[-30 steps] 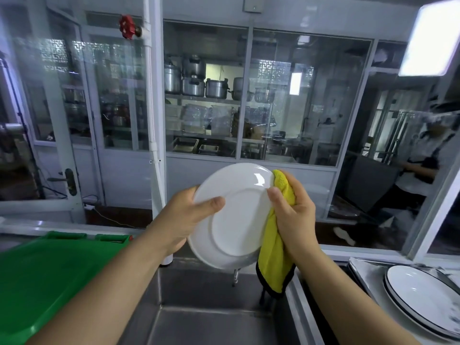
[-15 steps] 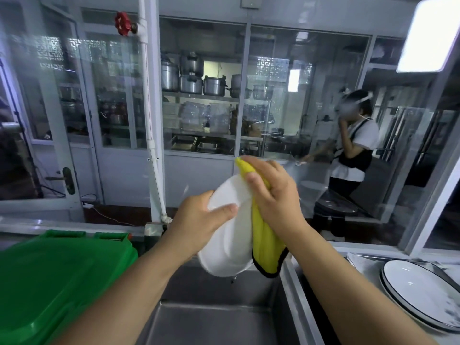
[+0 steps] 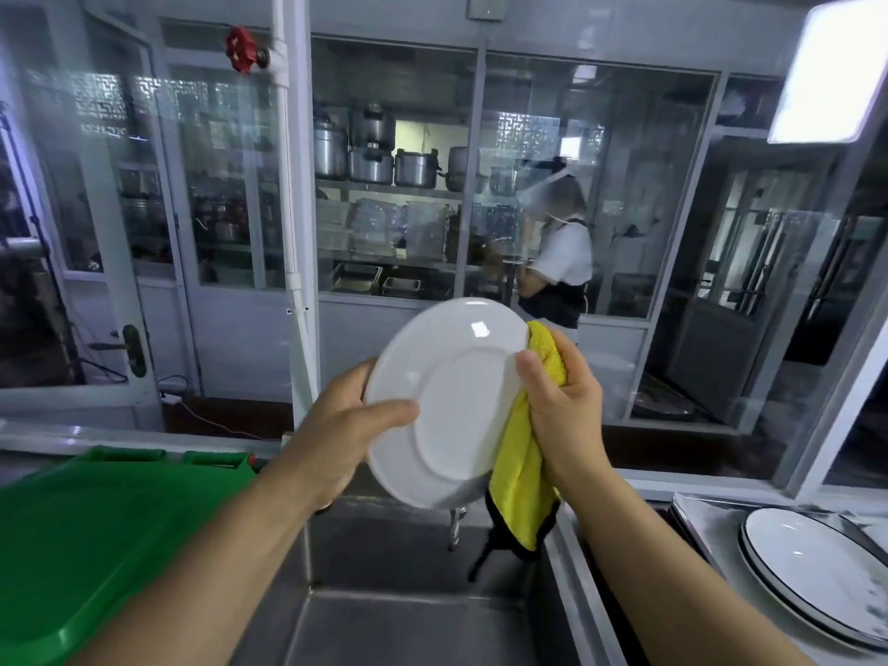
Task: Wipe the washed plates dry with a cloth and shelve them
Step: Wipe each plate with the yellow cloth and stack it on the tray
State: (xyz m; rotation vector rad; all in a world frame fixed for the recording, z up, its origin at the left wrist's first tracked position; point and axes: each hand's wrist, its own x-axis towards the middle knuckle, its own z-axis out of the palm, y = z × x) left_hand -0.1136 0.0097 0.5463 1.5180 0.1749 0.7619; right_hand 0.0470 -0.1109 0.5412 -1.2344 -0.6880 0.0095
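Note:
A white plate (image 3: 451, 401) is held up above the steel sink, its underside facing me and tilted. My left hand (image 3: 343, 425) grips its left rim, thumb across the underside. My right hand (image 3: 564, 406) grips a yellow cloth (image 3: 521, 478) with a black edge against the plate's right rim, thumb on the underside. The cloth hangs down behind and below the plate.
A steel sink (image 3: 384, 612) lies below. A green plastic bin lid (image 3: 96, 535) sits at the left. Dark-rimmed white plates (image 3: 817, 564) are stacked on a tray at the lower right. A person (image 3: 557, 262) stands behind the glass partition ahead.
The plate has turned from nearly edge-on back to its underside facing me. My right hand with the cloth slid from the top to the right rim. The person behind the glass moved left.

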